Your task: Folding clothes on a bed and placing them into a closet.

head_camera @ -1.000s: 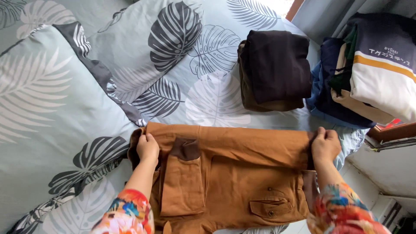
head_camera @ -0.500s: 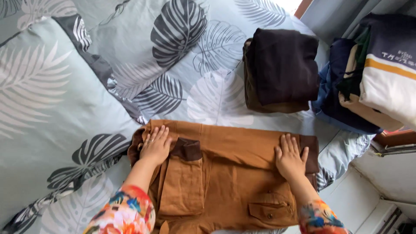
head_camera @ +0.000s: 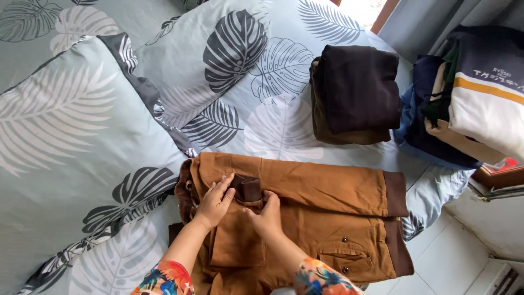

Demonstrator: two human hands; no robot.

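Here, a brown jacket (head_camera: 305, 218) lies folded into a compact rectangle on the near part of the bed (head_camera: 262, 125), its far edge doubled over toward the person and its dark ribbed hem (head_camera: 397, 218) stacked at the right end. Judged from this lie, the main folds are made; what appears left is tidying the sleeve: a dark brown cuff (head_camera: 246, 188) rests on the left half of the bundle, and both hands meet there. The left hand (head_camera: 214, 201) lies flat and open on the cloth just left of the cuff, fingers (head_camera: 221, 186) spread and touching its edge, gripping nothing. The right hand (head_camera: 267, 214) presses the sleeve just below and right of the cuff; whether its fingers pinch the fabric or only press it cannot be told. 2 snap studs and a flap pocket (head_camera: 341, 257) show on the jacket's lower right.

Beyond the jacket, a dark folded pile (head_camera: 355, 93) sits on the bed, well apart. Further right, a stack of folded clothes (head_camera: 464, 104) in navy, white and tan lies at the bed's edge. The bedding is pale green with grey and white leaf prints; a large pillow (head_camera: 71, 142) fills the left. A pale tiled floor (head_camera: 453, 267) shows at lower right.
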